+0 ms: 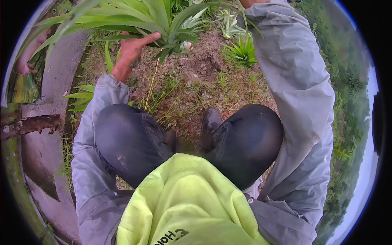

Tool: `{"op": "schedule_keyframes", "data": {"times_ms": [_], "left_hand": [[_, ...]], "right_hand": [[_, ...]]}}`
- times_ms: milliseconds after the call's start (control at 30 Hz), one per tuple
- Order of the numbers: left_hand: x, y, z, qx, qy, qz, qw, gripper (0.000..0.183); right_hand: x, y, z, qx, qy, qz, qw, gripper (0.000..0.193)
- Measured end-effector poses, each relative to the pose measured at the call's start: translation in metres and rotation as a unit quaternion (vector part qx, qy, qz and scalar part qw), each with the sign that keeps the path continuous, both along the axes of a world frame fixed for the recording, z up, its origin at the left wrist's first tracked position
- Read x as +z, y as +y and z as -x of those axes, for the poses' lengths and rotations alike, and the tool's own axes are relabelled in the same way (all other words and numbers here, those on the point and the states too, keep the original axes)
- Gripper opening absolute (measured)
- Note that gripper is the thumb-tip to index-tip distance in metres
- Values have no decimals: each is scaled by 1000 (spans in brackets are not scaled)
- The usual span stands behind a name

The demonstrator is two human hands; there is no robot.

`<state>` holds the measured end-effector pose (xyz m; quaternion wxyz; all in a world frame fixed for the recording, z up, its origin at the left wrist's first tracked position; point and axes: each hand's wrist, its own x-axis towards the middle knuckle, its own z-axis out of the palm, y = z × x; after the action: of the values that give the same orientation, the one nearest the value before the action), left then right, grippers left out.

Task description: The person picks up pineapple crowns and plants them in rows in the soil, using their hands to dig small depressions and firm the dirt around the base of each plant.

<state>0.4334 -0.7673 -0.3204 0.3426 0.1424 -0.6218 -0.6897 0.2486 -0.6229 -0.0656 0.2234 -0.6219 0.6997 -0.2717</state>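
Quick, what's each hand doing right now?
Left hand: closed around the lower part of a leafy green plant.
Right hand: mostly cut off at the top edge, so I can't tell.

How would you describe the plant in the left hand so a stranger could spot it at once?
Start at the dark knees, then look up past the soil to the top, left of centre. There, the left hand grips the leafy plant low down. Unlike the smaller spiky plant by the right sleeve, it is held and has long, widely fanned leaves.
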Motion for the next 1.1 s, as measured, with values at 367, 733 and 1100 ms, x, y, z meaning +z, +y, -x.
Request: {"op": "schedule_keyframes", "data": {"times_ms": [367, 733, 1100], "left_hand": [[-34, 11, 25, 72, -25, -138, 987, 66], [-31, 49, 48, 102, -107, -211, 966, 77], [1, 60, 43, 54, -105, -174, 978, 71]], "right_hand": [[-240, 57, 70, -177, -430, 167, 870, 64], [-314, 84, 3, -209, -591, 68, 776, 76], [-294, 85, 10, -138, -637, 72, 755, 72]]}}
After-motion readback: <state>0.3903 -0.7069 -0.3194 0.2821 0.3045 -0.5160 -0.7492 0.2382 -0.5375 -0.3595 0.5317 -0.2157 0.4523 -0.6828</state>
